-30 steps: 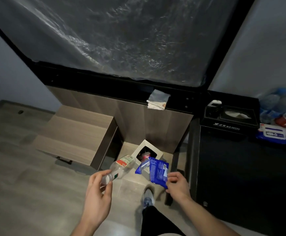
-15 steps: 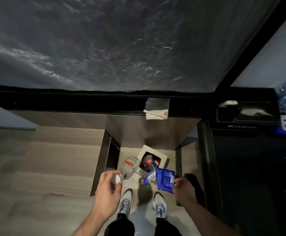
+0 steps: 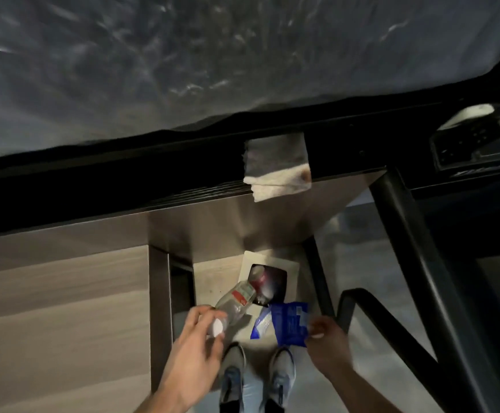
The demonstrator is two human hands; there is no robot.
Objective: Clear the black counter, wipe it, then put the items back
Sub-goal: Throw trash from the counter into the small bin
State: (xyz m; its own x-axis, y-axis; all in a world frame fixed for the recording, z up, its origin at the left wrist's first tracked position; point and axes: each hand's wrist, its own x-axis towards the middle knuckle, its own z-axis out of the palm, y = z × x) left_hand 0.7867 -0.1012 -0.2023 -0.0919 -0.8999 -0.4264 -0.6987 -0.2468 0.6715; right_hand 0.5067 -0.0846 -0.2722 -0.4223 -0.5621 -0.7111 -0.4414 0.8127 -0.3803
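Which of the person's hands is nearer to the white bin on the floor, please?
Left. The left hand holds a bottle whose base reaches over the bin. The right hand grips a blue packet slightly further below the bin.

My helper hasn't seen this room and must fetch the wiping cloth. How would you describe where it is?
Find the long black counter below the plastic-covered panel. The cloth is draped over its front edge, above the white bin on the floor. It is the only pale, folded fabric there, grey above, white below.
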